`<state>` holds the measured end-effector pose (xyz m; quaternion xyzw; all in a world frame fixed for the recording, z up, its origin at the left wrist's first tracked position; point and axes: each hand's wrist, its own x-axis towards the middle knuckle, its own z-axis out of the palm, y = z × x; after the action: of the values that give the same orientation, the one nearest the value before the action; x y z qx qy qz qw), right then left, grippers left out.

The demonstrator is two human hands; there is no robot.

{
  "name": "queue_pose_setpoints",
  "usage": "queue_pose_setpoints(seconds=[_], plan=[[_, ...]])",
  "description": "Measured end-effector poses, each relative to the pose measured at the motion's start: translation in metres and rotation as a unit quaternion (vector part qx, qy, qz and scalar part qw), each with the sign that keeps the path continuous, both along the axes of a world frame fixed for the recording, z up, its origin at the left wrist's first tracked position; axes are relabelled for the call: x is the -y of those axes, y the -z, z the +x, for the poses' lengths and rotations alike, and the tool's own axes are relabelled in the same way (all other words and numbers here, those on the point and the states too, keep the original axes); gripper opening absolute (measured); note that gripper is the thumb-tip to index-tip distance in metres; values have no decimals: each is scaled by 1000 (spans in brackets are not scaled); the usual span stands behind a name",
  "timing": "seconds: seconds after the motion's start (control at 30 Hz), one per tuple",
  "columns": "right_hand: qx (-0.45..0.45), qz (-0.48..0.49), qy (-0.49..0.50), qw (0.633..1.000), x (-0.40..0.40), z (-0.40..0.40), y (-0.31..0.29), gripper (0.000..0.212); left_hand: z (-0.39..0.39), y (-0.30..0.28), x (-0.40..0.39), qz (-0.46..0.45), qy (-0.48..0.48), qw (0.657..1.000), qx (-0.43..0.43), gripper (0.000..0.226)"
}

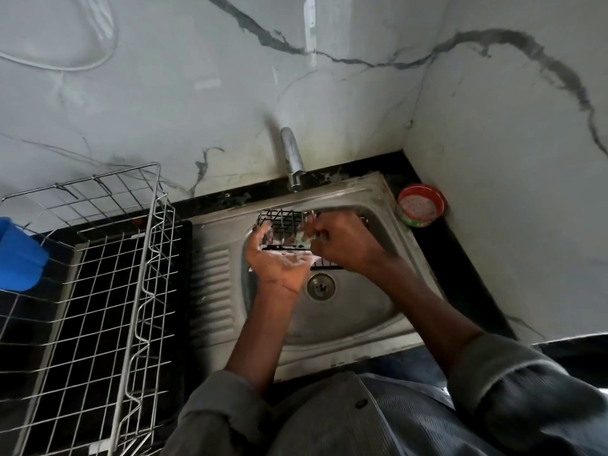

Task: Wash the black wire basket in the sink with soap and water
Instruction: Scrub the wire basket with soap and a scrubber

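The black wire basket (283, 222) lies in the steel sink (348, 311), at the far side under the tap (292, 159). My left hand (276, 261) grips its near left side, palm up and covered in white suds. My right hand (342, 241) is curled over the basket's middle and holds a pale green scrub pad (304, 239) against the wires. Both hands hide much of the basket. No water is seen running from the tap.
A large steel wire dish rack (98, 274) stands on the black counter to the left. A blue container (18, 255) is at the far left edge. A red tub of soap paste (421, 205) sits in the right corner. The drain (320, 286) is open.
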<state>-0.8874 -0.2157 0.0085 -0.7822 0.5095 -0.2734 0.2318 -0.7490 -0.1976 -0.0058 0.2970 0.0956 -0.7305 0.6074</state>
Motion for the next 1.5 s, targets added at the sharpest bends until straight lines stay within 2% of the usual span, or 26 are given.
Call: queue_pose_setpoints(seconds=[0.07, 0.17, 0.2, 0.3, 0.43, 0.47, 0.57, 0.67, 0.77, 0.87, 1.0, 1.07, 1.17, 1.27, 1.3, 1.37, 1.4, 1.47, 1.5], plan=[[-31, 15, 23, 999, 3, -2, 4, 22, 1, 3, 0, 8, 5, 1000, 9, 38], [-26, 10, 168, 985, 26, -8, 2, 22, -2, 2, -3, 30, 29, 999, 11, 75], [-21, 10, 191, 981, 31, -9, -1, 23, -2, 2, -4, 33, 27, 999, 1, 79], [-15, 27, 151, 988, 29, -11, -4, 21, 2, 0, 0, 27, -2, 999, -36, 57], [-75, 70, 74, 992, 6, -19, 2, 24, 5, -3, 3, 24, -31, 999, -30, 38], [-89, 75, 75, 990, 6, -20, 3, 23, 4, -4, 2, 23, -25, 999, -21, 39], [-74, 50, 133, 987, 18, -16, 1, 23, 1, -5, -2, 36, 14, 999, -8, 67], [-48, 33, 181, 982, 30, -12, -4, 28, -4, -7, -5, 29, 6, 999, -30, 73], [-67, 28, 151, 986, 28, -16, -6, 30, -2, -5, -5, 20, 23, 999, -37, 65], [-90, 25, 123, 988, 20, -30, -7, 27, -2, -4, -8, -9, 49, 998, -24, 37], [-25, 31, 90, 995, 5, -38, 4, 24, -1, -4, -4, 21, 41, 999, -13, 40], [2, 23, 121, 992, 2, -40, 11, 28, 1, -4, 1, 33, 28, 999, -21, 44], [-29, 20, 200, 979, 10, -43, 21, 29, 4, -13, 2, 33, 15, 999, -13, 60], [6, 64, 191, 980, 16, -40, 25, 33, 4, -16, 8, 5, 51, 999, 6, 62], [21, 75, 179, 981, 16, -38, 26, 34, 4, -15, 10, 2, 58, 998, 12, 57], [43, 85, 173, 980, 16, -32, 24, 35, 5, -13, 13, -17, 57, 998, 19, 27], [58, 85, 172, 980, 15, -28, 23, 35, 5, -7, 16, -19, 47, 998, 28, 19], [91, 76, 171, 978, 10, -20, 24, 35, 5, 4, 22, -11, 35, 997, 72, 15], [104, 72, 165, 978, 8, -18, 23, 36, 1, 6, 23, -4, 31, 992, 119, 27]])
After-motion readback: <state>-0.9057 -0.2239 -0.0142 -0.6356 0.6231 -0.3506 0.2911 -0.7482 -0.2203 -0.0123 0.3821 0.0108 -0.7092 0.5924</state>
